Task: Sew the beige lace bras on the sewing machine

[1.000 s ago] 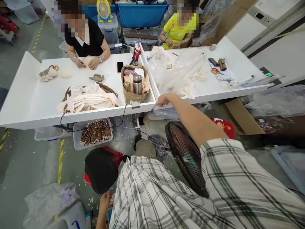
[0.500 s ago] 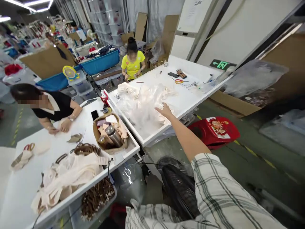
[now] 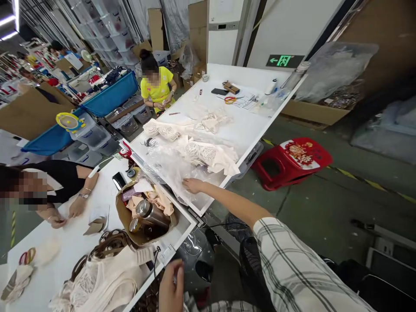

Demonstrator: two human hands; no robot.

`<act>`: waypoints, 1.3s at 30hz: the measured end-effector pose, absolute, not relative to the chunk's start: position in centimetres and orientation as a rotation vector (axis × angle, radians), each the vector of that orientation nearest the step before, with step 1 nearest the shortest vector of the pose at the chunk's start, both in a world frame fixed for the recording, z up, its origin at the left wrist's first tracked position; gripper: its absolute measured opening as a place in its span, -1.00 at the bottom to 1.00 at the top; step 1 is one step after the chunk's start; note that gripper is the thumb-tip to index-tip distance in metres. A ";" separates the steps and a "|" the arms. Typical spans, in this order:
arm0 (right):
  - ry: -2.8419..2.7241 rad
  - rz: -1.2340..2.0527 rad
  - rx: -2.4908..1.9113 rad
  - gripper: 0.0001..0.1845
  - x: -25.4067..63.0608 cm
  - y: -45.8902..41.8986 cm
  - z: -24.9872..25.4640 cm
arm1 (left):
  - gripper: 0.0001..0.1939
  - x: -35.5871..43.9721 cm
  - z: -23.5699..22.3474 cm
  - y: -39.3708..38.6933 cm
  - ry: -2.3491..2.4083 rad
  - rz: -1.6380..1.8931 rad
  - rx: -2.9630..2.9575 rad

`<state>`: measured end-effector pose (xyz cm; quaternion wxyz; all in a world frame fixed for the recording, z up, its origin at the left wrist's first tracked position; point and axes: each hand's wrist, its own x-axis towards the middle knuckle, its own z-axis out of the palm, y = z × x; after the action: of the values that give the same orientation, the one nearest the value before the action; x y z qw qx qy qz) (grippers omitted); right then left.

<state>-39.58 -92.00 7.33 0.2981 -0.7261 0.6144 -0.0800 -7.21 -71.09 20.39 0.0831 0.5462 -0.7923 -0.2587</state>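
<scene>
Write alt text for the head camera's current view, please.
A person's right hand touches clear plastic beside cream lace garments on a white table; the left hand, low in view, looks empty. Nearby, one co-worker wears yellow, another black.

White plaid shirt (image 3: 232,307), crossing dark green and grey lines, loose short right sleeve (image 3: 292,260), bare right forearm (image 3: 237,206), bare right hand (image 3: 193,185)

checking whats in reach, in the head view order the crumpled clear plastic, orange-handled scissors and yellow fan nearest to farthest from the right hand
1. Clear plastic: at the right hand
2. Orange-handled scissors: farther across the table
3. Yellow fan: far back on the left
</scene>
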 end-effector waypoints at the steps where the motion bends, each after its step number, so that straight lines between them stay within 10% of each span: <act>1: 1.604 -0.206 -1.937 -0.51 -40.1 -92.1 7.6 | -0.67 -9.1 19.8 -73.1 -2.352 -0.835 1.533; 14: 2.044 -0.439 -1.649 -0.61 -51.8 -94.1 10.9 | -0.55 -24.4 9.1 -83.2 -2.675 -0.174 1.343; 30: 2.450 -0.247 -1.257 -0.19 -60.5 -98.5 5.6 | -0.72 -27.6 9.0 -88.4 -2.716 -0.088 1.472; 39: 2.389 -0.151 -1.257 -0.39 -55.5 -96.9 2.9 | -0.74 -28.0 9.1 -88.8 -2.760 -0.109 1.475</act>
<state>-55.51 -96.95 2.93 0.2172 -0.4538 0.8625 -0.0544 -28.03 -88.83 9.06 0.0050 0.4710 -0.8814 -0.0348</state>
